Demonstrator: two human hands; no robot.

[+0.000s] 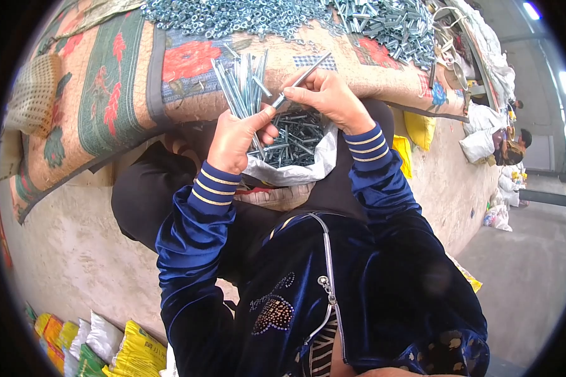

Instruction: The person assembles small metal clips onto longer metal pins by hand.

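My left hand point(236, 141) is closed around a fanned bunch of long, thin silvery metal rods point(236, 88) that point up and away. My right hand point(333, 100) pinches a single metal rod point(312, 69) between thumb and fingers. That rod slants down toward my left thumb, and its thicker lower end meets the left fingertips. Whether the end carries a sleeve is too small to tell. Just below both hands, a white woven sack point(324, 154) stands open between my knees, holding many dark short metal pieces point(292, 138).
A flowered quilt point(195, 63) covers the work surface ahead. On it lie a heap of small metal nuts point(226, 16) and, to the right, a heap of short metal tubes point(387, 25). Yellow bags point(419, 129) stand at the right; packed sacks point(138, 352) lie lower left.
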